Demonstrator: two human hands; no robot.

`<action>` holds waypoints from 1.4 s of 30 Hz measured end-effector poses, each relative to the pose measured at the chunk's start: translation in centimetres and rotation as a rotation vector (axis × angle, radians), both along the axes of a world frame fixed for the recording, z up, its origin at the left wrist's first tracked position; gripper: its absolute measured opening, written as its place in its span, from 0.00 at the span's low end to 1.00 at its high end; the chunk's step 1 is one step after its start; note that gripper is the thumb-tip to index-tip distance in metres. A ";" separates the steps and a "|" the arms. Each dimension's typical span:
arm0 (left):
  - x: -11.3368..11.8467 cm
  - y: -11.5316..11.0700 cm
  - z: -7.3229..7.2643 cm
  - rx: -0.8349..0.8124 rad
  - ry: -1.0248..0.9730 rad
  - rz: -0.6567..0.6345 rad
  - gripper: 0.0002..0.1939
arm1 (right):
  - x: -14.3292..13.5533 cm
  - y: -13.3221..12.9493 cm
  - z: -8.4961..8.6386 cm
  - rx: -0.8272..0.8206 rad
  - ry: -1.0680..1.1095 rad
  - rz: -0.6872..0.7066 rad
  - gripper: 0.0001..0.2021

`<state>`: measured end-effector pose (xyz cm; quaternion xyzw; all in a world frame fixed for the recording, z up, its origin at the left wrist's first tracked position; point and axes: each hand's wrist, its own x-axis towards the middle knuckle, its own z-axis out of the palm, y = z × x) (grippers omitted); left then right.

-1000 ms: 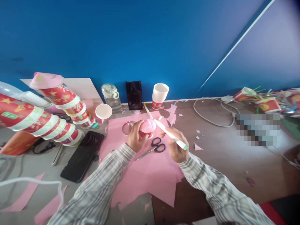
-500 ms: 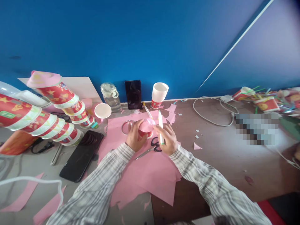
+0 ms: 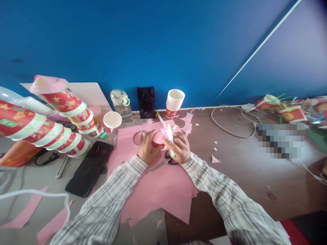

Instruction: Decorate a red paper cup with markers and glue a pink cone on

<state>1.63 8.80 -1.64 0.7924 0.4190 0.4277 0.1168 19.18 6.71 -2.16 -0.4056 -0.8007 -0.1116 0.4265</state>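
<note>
My left hand (image 3: 148,148) is wrapped round a red paper cup (image 3: 154,145) whose top is covered with pink paper (image 3: 158,136). In my right hand (image 3: 181,147) is a white marker (image 3: 170,135) with green ends, held upright beside the cup. The right fingertips are at the edge of the pink paper; whether they press on it I cannot tell. Scissors (image 3: 163,163) with black handles lie just below the hands on pink sheets (image 3: 150,190). A roll of tape (image 3: 139,137) lies left of the cup. Another marker (image 3: 161,119) lies behind it.
Stacked red cups (image 3: 57,134) and a black phone (image 3: 89,170) are on the left. Behind stand a water bottle (image 3: 121,107), an upright phone (image 3: 145,102) and stacked paper cups (image 3: 174,102). A white cable (image 3: 217,127) and paper scraps (image 3: 216,159) lie to the right.
My right hand has moved slightly left with the marker, closer to the pink-topped cup, and the marker leans more leftward. My left hand keeps its hold on the cup.
</note>
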 end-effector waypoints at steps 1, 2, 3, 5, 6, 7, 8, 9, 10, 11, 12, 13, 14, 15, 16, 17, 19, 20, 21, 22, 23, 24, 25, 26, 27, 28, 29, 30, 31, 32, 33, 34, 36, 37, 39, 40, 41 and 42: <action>0.0 0.0 0.0 0.004 0.002 0.003 0.29 | 0.0 0.0 0.1 0.009 -0.019 0.001 0.14; 0.0 0.0 0.0 0.006 0.004 0.006 0.29 | 0.0 0.0 0.2 0.019 -0.032 0.006 0.13; 0.0 -0.1 0.0 0.006 0.004 0.006 0.29 | 0.0 0.0 0.4 0.039 -0.041 0.014 0.13; 0.1 -0.1 0.0 0.004 0.000 0.002 0.29 | -0.1 0.0 0.8 0.105 -0.052 0.039 0.13; 0.1 -0.2 0.0 0.001 -0.005 0.000 0.29 | -0.1 0.0 1.0 0.141 -0.056 0.052 0.13; 0.1 -0.2 0.1 -0.001 -0.008 -0.002 0.29 | -0.2 0.0 1.2 0.170 -0.056 0.064 0.13; 0.1 -0.2 0.1 -0.002 -0.010 -0.005 0.29 | -0.2 0.0 1.3 0.187 -0.054 0.074 0.14; 0.1 -0.2 0.1 -0.004 -0.010 -0.007 0.29 | -0.2 0.0 1.3 0.192 -0.052 0.083 0.14; 0.1 -0.2 0.1 -0.007 -0.010 -0.008 0.29 | -0.2 0.0 1.4 0.191 -0.051 0.088 0.14; 0.0 -0.2 0.2 -0.007 -0.010 -0.010 0.29 | -0.2 0.0 1.4 0.190 -0.052 0.091 0.14; 0.0 -0.2 0.2 -0.007 -0.010 -0.011 0.29 | -0.2 0.0 1.3 0.191 -0.057 0.092 0.14; 0.0 -0.2 0.2 -0.007 -0.010 -0.011 0.29 | -0.2 0.0 1.3 0.194 -0.066 0.088 0.15; 0.0 -0.2 0.2 -0.007 -0.009 -0.011 0.29 | -0.2 -0.1 1.3 0.202 -0.076 0.084 0.15; 0.0 -0.2 0.2 -0.007 -0.007 -0.010 0.29 | -0.2 -0.1 1.3 0.211 -0.084 0.079 0.15; 0.0 -0.2 0.3 -0.009 -0.004 -0.009 0.29 | -0.2 -0.1 1.3 0.219 -0.091 0.076 0.15; 0.0 -0.2 0.3 -0.010 -0.002 -0.008 0.29 | -0.2 -0.1 1.3 0.225 -0.095 0.075 0.15; 0.1 -0.2 0.3 -0.012 0.000 -0.003 0.29 | -0.3 -0.1 1.4 0.232 -0.098 0.079 0.15; 0.1 -0.2 0.2 -0.011 -0.001 -0.002 0.29 | -0.3 -0.1 1.5 0.233 -0.097 0.083 0.14; 0.1 -0.2 0.2 -0.011 -0.001 -0.003 0.29 | -0.3 -0.2 1.5 0.233 -0.095 0.089 0.14; 0.1 -0.2 0.2 -0.011 -0.002 -0.005 0.29 | -0.4 -0.2 1.6 0.231 -0.092 0.097 0.14; 0.1 -0.2 0.2 -0.012 -0.003 -0.007 0.29 | -0.4 -0.2 1.7 0.229 -0.088 0.105 0.14; 0.1 -0.2 0.2 -0.014 -0.006 -0.009 0.29 | -0.4 -0.2 1.9 0.228 -0.084 0.113 0.14; 0.1 -0.2 0.2 -0.016 -0.009 -0.013 0.29 | -0.5 -0.3 2.0 0.228 -0.080 0.119 0.13; 0.1 -0.2 0.2 -0.018 -0.013 -0.014 0.29 | -0.5 -0.3 2.1 0.229 -0.077 0.123 0.13; 0.1 -0.2 0.2 -0.020 -0.016 -0.016 0.29 | -0.5 -0.3 2.2 0.231 -0.074 0.125 0.14; 0.1 -0.2 0.3 -0.024 -0.019 -0.018 0.29 | -0.5 -0.3 2.3 0.233 -0.071 0.126 0.14; 0.0 -0.2 0.3 -0.029 -0.021 -0.020 0.29 | -0.6 -0.3 2.3 0.235 -0.069 0.126 0.14; 0.0 -0.2 0.3 -0.033 -0.021 -0.022 0.29 | -0.6 -0.2 2.2 0.236 -0.070 0.126 0.14; 0.0 -0.2 0.3 -0.035 -0.022 -0.023 0.29 | -0.6 -0.2 2.2 0.233 -0.073 0.124 0.14; 0.0 -0.1 0.3 -0.036 -0.022 -0.022 0.29 | -0.6 -0.1 2.0 0.230 -0.075 0.121 0.14; 0.0 -0.1 0.3 -0.035 -0.020 -0.020 0.29 | -0.6 -0.1 1.9 0.225 -0.071 0.114 0.14; 0.0 -0.1 0.3 -0.033 -0.020 -0.016 0.29 | -0.6 -0.1 1.9 0.221 -0.058 0.104 0.15; 0.0 -0.1 0.3 -0.035 -0.019 -0.011 0.29 | -0.6 -0.2 2.0 0.218 0.000 0.083 0.17; 0.0 -0.1 0.3 -0.039 -0.018 -0.011 0.30 | -0.6 -0.3 2.3 0.209 0.047 0.072 0.18; 0.0 0.0 0.2 -0.043 -0.014 -0.008 0.30 | -0.7 -0.8 3.2 0.152 0.151 0.061 0.21; 0.0 0.0 0.2 -0.039 -0.014 -0.004 0.30 | -0.7 -1.2 3.7 0.104 0.218 0.067 0.20; 0.0 0.0 0.1 -0.032 -0.013 0.001 0.30 | -0.7 -1.6 4.3 0.052 0.280 0.094 0.20; 0.0 0.0 0.0 -0.025 -0.012 0.006 0.30 | -0.8 -2.0 4.8 0.010 0.345 0.121 0.19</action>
